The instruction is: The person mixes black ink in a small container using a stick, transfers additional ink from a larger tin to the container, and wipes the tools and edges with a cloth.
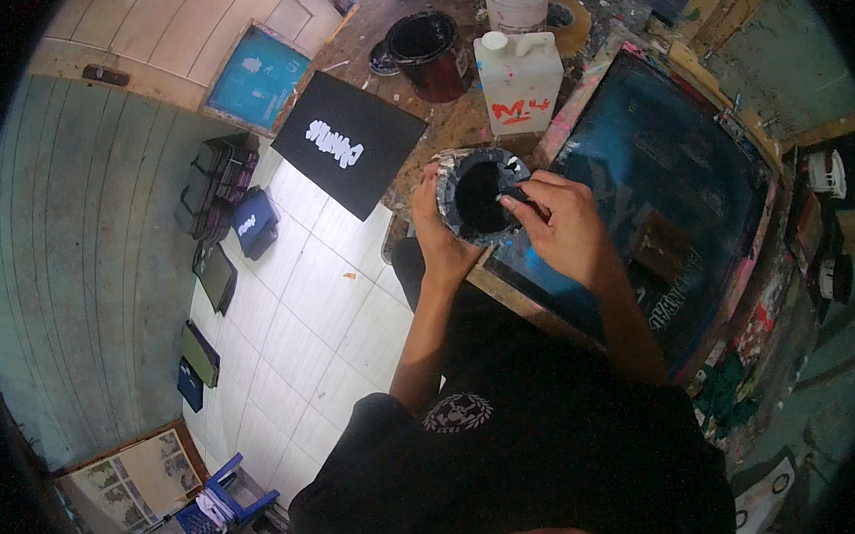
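Observation:
My left hand (pixel 438 237) is wrapped round the side of a small, paint-crusted tub (pixel 449 164) and holds it above the table's near edge. The tub's mouth faces up, with black ink (pixel 478 194) inside. Over the tub's right rim, my right hand (pixel 567 226) is closed in a pinch, thumb against fingers. Whatever lies between those fingertips is dark and blends with the ink, so I cannot make it out. Right of my hands lies a large screen-printing frame (pixel 680 150) with dark blue mesh.
Beyond the tub stand a whitish plastic jug (pixel 519 86) and a dark red pot (pixel 440 82). A black sheet with white print (pixel 355 181) juts past the table's left edge. Bags (pixel 216 277) line the wall on the tiled floor, and a blue chair (pixel 242 494) stands at lower left.

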`<state>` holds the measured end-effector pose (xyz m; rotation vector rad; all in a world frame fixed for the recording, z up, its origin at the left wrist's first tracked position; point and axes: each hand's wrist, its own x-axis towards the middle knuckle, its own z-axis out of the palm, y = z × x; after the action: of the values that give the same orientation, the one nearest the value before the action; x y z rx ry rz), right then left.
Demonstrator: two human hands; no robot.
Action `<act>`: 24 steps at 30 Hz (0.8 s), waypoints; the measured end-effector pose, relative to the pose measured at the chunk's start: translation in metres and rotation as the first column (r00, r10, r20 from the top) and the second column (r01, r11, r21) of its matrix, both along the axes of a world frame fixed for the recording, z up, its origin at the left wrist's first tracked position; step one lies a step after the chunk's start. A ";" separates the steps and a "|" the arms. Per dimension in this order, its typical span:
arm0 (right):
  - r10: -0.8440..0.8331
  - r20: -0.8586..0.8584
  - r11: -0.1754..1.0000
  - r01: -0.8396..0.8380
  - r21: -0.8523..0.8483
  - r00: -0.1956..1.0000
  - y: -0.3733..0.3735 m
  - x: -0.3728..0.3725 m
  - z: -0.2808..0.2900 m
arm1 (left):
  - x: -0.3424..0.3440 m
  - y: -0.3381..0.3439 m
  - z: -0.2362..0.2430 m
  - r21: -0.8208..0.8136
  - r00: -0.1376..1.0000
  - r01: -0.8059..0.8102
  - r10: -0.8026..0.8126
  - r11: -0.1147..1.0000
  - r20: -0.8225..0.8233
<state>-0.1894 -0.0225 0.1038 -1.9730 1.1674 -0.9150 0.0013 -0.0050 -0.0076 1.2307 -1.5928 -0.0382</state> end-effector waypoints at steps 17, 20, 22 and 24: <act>-0.089 0.089 0.994 0.083 0.068 0.992 0.000 0.004 0.011 | 0.002 0.000 -0.001 0.018 0.998 0.044 -0.043 0.999 -0.038; -0.106 0.122 0.986 0.088 0.144 0.987 -0.005 -0.003 0.004 | -0.001 0.001 0.007 0.028 0.999 -0.001 0.002 1.000 -0.038; -0.152 0.110 0.984 0.140 0.109 0.982 -0.011 -0.010 -0.002 | -0.001 0.000 0.010 0.041 1.000 -0.013 0.014 0.999 -0.022; -0.176 0.263 0.980 0.144 0.135 0.949 -0.017 -0.013 -0.004 | 0.001 -0.001 0.008 0.040 1.000 -0.021 0.021 0.999 -0.018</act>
<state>-0.2020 -0.0400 0.1001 -1.6177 1.2019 -1.1387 0.0026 -0.0060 0.0003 1.2740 -1.5700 -0.0675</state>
